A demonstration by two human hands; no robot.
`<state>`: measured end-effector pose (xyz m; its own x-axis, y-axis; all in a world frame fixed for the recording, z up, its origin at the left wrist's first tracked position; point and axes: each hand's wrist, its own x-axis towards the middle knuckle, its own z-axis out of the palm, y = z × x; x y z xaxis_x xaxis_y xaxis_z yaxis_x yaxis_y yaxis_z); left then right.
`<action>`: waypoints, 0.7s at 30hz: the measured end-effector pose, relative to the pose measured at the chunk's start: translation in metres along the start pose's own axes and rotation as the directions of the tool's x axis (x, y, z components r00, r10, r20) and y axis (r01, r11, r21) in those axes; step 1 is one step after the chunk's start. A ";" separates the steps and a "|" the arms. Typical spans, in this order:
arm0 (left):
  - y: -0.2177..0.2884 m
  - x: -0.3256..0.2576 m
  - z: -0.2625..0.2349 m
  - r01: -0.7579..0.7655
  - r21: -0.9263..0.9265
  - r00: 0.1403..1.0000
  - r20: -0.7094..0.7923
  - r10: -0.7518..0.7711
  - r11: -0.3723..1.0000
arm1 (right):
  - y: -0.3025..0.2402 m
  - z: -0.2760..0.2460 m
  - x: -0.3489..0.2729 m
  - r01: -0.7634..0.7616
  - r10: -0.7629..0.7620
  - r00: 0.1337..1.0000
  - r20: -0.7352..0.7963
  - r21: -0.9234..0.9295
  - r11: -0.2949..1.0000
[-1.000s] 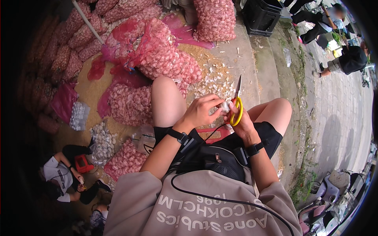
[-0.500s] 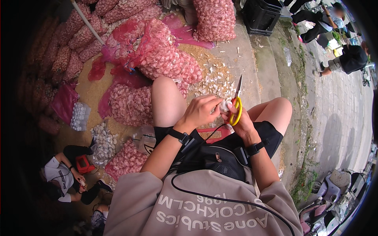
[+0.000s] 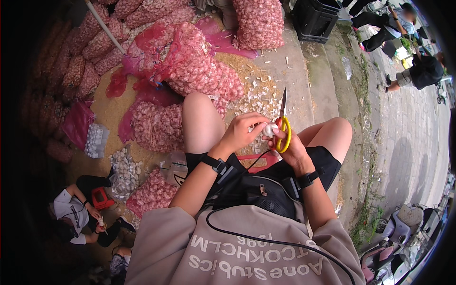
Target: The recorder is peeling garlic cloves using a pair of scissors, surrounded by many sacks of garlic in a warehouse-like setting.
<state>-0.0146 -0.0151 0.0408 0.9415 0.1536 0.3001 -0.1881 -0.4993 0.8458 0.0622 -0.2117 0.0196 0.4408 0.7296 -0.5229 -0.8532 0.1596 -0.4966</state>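
A white garlic bulb (image 3: 270, 130) sits between my two hands, above my lap. My right hand (image 3: 295, 151) is closed around a pair of scissors (image 3: 286, 137) with yellow and red handles, their blades pointing away from me. Its thumb and fingertips also grip the bulb from the right. On the other side, my left hand (image 3: 240, 137) is closed with its fingertips pinched at the bulb's upper left. What exactly lies under those fingertips is too small to make out. Garlic peelings (image 3: 261, 99) litter the ground just beyond my hands.
Large pink mesh sacks of garlic (image 3: 204, 71) lie in front and to the left. A black crate (image 3: 314, 21) stands at the far right. At the lower left a person (image 3: 71, 211) sits near a red basket (image 3: 100, 197). A black cable (image 3: 266, 154) runs by my wrists.
The bulb has turned and shows more of its white side. My left fingers have shifted slightly left and up along it. The scissors' blades have swung a little to the left.
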 end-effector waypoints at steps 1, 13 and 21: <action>-0.003 -0.001 0.000 -0.021 -0.043 0.999 0.024 0.022 0.999 | 0.000 0.000 0.000 -0.005 0.005 1.000 0.010 0.016 1.000; -0.004 0.005 -0.011 0.039 -0.033 0.982 -0.182 -0.044 0.999 | -0.002 0.013 -0.004 0.078 -0.071 0.994 0.085 -0.090 0.993; 0.003 -0.004 -0.007 0.086 -0.111 0.979 0.192 -0.063 0.990 | 0.004 0.005 -0.002 0.107 -0.099 0.993 0.064 -0.150 0.983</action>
<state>-0.0208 -0.0111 0.0447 0.9877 0.0178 0.1556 -0.1366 -0.3868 0.9120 0.0566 -0.2091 0.0225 0.5040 0.7515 -0.4256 -0.7494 0.1355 -0.6481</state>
